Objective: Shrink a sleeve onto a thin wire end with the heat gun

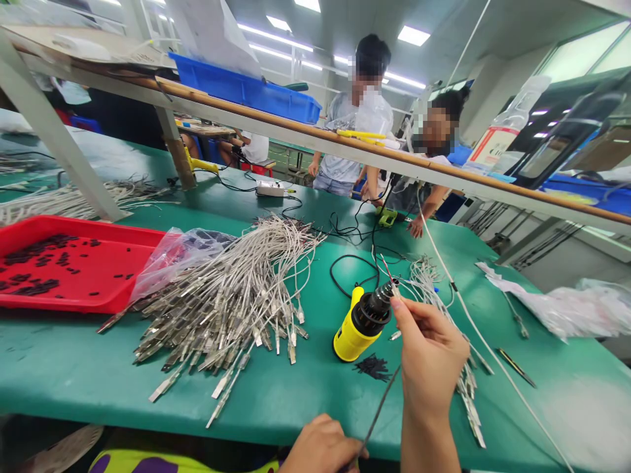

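A yellow and black heat gun stands upright on the green bench, nozzle up. My right hand pinches a thin cable by its end beside the nozzle, with fine red and white wires poking up past the fingertips. Lower down, at the bench's front edge, my left hand is closed around the grey length of the cable. Small black tubes lie in a little heap at the heat gun's base. Left of it spreads a big pile of USB cables, plugs toward me.
A red tray with small black pieces stands at left, a clear plastic bag against it. More cables and tweezers lie at right. A shelf crosses above the bench; two people work beyond it.
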A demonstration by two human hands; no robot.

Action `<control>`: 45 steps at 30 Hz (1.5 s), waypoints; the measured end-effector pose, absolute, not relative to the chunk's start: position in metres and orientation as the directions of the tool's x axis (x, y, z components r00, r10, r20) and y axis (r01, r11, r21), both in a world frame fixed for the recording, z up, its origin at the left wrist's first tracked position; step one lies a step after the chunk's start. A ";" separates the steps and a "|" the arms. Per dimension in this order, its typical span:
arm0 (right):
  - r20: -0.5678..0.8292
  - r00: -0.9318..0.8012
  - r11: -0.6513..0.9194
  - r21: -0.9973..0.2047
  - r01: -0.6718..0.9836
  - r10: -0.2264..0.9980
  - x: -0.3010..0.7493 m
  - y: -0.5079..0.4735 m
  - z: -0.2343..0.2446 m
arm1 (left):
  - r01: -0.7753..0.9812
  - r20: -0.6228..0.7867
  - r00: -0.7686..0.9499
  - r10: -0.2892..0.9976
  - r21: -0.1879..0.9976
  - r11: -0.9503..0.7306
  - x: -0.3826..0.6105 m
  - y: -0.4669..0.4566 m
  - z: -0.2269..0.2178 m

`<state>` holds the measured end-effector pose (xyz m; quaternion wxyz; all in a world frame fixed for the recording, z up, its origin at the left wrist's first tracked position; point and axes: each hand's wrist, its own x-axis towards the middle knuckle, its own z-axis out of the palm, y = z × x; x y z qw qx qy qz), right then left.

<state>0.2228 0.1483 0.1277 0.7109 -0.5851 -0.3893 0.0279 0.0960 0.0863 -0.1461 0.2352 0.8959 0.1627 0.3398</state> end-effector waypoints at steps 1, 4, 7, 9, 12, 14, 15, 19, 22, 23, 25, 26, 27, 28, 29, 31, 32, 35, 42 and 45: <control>0.519 0.694 0.315 -0.855 0.413 0.499 0.223 0.148 0.127 | 0.130 0.532 0.720 0.446 0.527 -0.840 0.096 0.086 -0.146; 0.516 0.694 0.317 -0.857 0.407 0.503 0.221 0.147 0.127 | 0.123 0.523 0.734 0.433 0.525 -0.842 0.096 0.087 -0.145; 0.513 0.693 0.308 -0.858 0.411 0.506 0.220 0.144 0.126 | 0.116 0.535 0.721 0.441 0.535 -0.837 0.096 0.087 -0.145; 0.516 0.685 0.300 -0.856 0.420 0.514 0.220 0.143 0.126 | 0.123 0.527 0.724 0.445 0.536 -0.835 0.096 0.087 -0.144; 0.519 0.677 0.294 -0.855 0.428 0.522 0.219 0.141 0.124 | 0.127 0.501 0.749 0.433 0.534 -0.836 0.096 0.087 -0.144; 0.513 0.680 0.287 -0.858 0.425 0.524 0.218 0.140 0.123 | 0.112 0.513 0.740 0.434 0.542 -0.833 0.095 0.087 -0.144; 0.510 0.682 0.286 -0.860 0.423 0.525 0.218 0.139 0.122 | 0.103 0.525 0.730 0.437 0.548 -0.830 0.095 0.087 -0.143; 0.507 0.672 0.292 -0.862 0.415 0.540 0.218 0.137 0.121 | 0.092 0.550 0.709 0.441 0.548 -0.831 0.096 0.086 -0.142; 0.512 0.656 0.301 -0.858 0.416 0.554 0.217 0.134 0.121 | 0.097 0.553 0.712 0.433 0.533 -0.841 0.096 0.086 -0.141; 0.516 0.653 0.303 -0.856 0.419 0.555 0.216 0.134 0.122 | 0.099 0.552 0.714 0.431 0.529 -0.843 0.096 0.087 -0.141; 0.518 0.648 0.305 -0.855 0.420 0.559 0.216 0.132 0.122 | 0.102 0.549 0.717 0.429 0.526 -0.844 0.096 0.087 -0.140; 0.515 0.646 0.303 -0.856 0.418 0.563 0.215 0.131 0.122 | 0.103 0.549 0.718 0.429 0.526 -0.844 0.096 0.087 -0.140; 0.511 0.644 0.296 -0.858 0.419 0.569 0.214 0.130 0.122 | 0.102 0.548 0.719 0.428 0.526 -0.844 0.096 0.087 -0.140; 0.506 0.641 0.288 -0.861 0.420 0.578 0.214 0.130 0.122 | 0.100 0.548 0.720 0.426 0.526 -0.845 0.096 0.087 -0.139; 0.502 0.637 0.281 -0.862 0.422 0.584 0.213 0.129 0.122 | 0.098 0.554 0.715 0.427 0.526 -0.845 0.096 0.087 -0.139; 0.503 0.630 0.278 -0.861 0.426 0.592 0.212 0.128 0.122 | 0.094 0.570 0.701 0.428 0.522 -0.848 0.097 0.088 -0.139; 0.504 0.627 0.280 -0.860 0.427 0.594 0.211 0.128 0.121 | 0.092 0.579 0.694 0.429 0.519 -0.850 0.097 0.088 -0.139; 0.503 0.625 0.284 -0.861 0.421 0.597 0.212 0.129 0.121 | 0.087 0.592 0.687 0.422 0.510 -0.856 0.097 0.087 -0.140; 0.516 0.643 0.276 -0.854 0.442 0.566 0.222 0.133 0.119 | 0.115 0.577 0.690 0.437 0.508 -0.853 0.097 0.084 -0.141; 0.511 0.664 0.288 -0.859 0.424 0.547 0.226 0.137 0.118 | 0.101 0.568 0.697 0.437 0.526 -0.844 0.096 0.084 -0.139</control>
